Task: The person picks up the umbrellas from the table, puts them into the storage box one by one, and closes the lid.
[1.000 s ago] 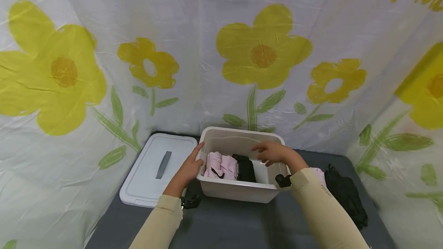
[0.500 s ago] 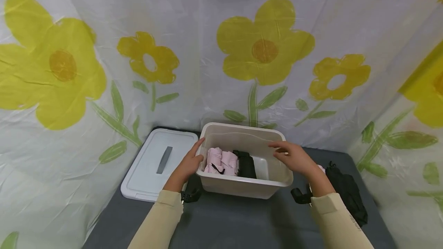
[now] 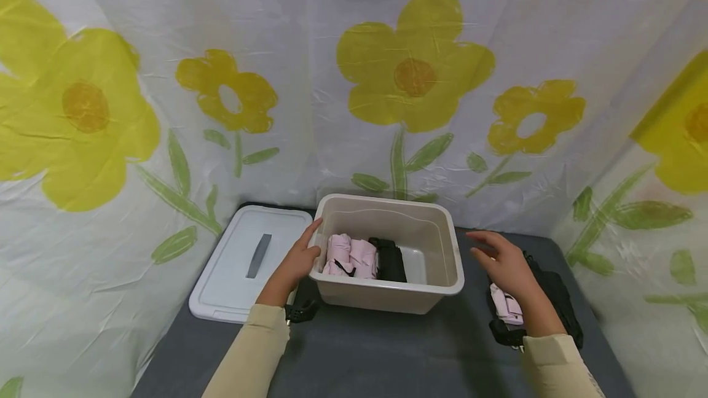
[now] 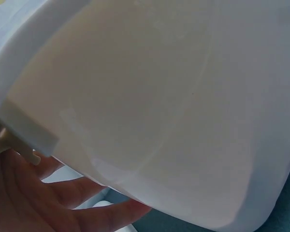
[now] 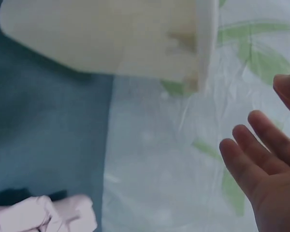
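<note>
My left hand (image 3: pixel 296 265) rests on the left rim of a beige plastic storage bin (image 3: pixel 381 295), index finger stretched along it. In the left wrist view, several fingers (image 4: pixel 106 215) lie straight against the bin's outer wall. The bin contains rolled pink cloth bundles (image 3: pixel 350 257) and, beside them, a folded black cloth bundle (image 3: pixel 390 261). My right hand (image 3: pixel 506 268) hovers to the right of the bin, fingers spread and holding nothing. Below it lies a pink folded cloth (image 3: pixel 506 307), partly covered by the hand and wrist camera, beside black cloth (image 3: pixel 558 293).
A white lid (image 3: pixel 232 269) with a grey handle lies left of the bin. The dark grey table (image 3: pixel 387 355) ends at a white curtain (image 3: pixel 310 78) printed with yellow flowers, which hangs behind and on both sides.
My right hand has moved out of the bin to the right, past its rim, toward the pink and black cloth. My left hand stays on the left rim.
</note>
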### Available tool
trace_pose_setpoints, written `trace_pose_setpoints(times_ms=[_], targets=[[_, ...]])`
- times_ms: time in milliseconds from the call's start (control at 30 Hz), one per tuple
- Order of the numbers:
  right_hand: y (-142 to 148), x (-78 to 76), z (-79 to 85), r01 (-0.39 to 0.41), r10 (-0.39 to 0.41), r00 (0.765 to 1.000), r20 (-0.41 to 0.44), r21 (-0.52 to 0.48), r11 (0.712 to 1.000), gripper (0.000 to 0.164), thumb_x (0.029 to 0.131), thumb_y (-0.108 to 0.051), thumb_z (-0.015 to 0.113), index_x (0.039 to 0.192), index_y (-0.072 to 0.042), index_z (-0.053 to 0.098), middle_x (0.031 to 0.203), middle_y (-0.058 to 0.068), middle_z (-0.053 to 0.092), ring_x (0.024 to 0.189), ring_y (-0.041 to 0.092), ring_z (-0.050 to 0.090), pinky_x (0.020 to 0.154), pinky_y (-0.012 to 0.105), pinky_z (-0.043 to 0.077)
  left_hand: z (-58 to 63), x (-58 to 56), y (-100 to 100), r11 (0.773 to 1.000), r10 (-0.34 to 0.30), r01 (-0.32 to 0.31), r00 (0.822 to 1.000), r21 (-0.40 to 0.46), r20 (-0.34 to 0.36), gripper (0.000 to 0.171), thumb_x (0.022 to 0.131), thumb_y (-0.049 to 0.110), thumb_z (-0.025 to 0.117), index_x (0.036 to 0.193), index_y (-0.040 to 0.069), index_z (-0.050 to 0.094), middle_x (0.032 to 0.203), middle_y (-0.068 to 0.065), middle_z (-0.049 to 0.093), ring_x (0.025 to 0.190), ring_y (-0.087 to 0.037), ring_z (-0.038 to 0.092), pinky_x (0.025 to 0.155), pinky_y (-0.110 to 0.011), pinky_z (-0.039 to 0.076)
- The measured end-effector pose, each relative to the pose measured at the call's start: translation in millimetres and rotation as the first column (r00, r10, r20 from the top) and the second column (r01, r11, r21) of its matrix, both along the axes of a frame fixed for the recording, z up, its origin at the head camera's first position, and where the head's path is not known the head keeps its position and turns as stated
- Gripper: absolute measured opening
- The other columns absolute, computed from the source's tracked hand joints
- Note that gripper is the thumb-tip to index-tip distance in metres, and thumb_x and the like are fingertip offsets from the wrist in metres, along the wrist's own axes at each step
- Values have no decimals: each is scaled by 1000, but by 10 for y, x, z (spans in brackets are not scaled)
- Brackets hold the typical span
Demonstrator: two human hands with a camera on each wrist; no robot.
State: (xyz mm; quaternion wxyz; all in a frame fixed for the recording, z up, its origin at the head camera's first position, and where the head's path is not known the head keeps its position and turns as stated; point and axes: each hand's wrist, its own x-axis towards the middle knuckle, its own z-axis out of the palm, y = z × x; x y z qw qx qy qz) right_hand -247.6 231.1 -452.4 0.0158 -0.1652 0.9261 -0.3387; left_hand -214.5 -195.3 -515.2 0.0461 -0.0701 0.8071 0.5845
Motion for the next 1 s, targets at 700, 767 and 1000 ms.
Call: trace_pose_setpoints(times_ms=[700, 767, 1000], targets=[[582, 54, -445, 162, -150, 983, -108, 115, 980, 39, 96, -17, 54, 133, -5, 55, 139, 30, 43, 121, 51, 45, 90, 66, 40, 41, 24, 0, 1000, -4, 4, 1000, -9, 2, 72, 91, 7, 36, 154, 37, 19, 162, -11, 16, 147, -36, 18, 114, -63, 18], [628, 61, -480, 168, -157, 984, -88, 124, 978, 40, 96, -18, 54, 133, -4, 54, 141, 32, 40, 125, 54, 40, 92, 68, 36, 44, 21, -1, 1000, -7, 7, 1000, -8, -1, 72, 91, 6, 36, 154, 38, 19, 162, -12, 16, 147, -36, 18, 114, -63, 18], [783, 97, -616, 189, -186, 982, -37, 153, 970, 41, 96, -19, 52, 134, -2, 52, 142, 36, 35, 125, 58, 35, 95, 71, 31, 15, 23, -1, 1000, -12, 12, 1000, -14, -8, 73, 90, 5, 38, 154, 34, 20, 161, -14, 18, 147, -36, 19, 115, -61, 18]])
